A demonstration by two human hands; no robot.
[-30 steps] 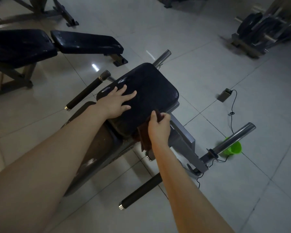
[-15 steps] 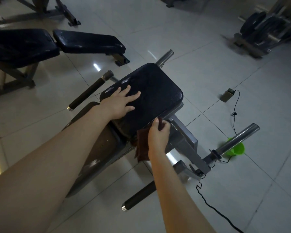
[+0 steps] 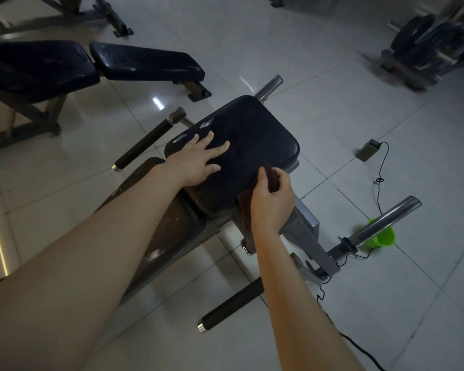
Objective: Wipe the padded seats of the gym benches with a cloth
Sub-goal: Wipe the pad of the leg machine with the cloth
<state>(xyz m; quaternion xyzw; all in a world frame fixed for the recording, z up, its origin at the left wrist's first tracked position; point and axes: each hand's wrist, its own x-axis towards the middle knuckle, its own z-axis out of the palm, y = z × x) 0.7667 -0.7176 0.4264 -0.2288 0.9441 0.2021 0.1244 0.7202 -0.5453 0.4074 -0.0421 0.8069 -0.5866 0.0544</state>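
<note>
A black padded seat (image 3: 255, 135) tops the gym machine in the middle of the view. My left hand (image 3: 196, 160) lies flat on the pad's near left part, fingers spread. My right hand (image 3: 272, 199) grips a dark brown cloth (image 3: 245, 210) at the pad's near right edge; the cloth hangs down over the side, mostly hidden by the hand. A second, longer bench with two dark pads (image 3: 145, 61) stands at the upper left.
Black foam handles (image 3: 148, 141) and chrome bars (image 3: 383, 219) stick out from the machine's frame. A green cup (image 3: 385, 238), a small grey box (image 3: 367, 153) and a black cable (image 3: 379, 180) lie on the tiled floor at right. A weight-plate rack (image 3: 429, 41) stands at upper right.
My right hand with the cloth has moved a little along the pad's near right edge. My left hand stays flat on the pad.
</note>
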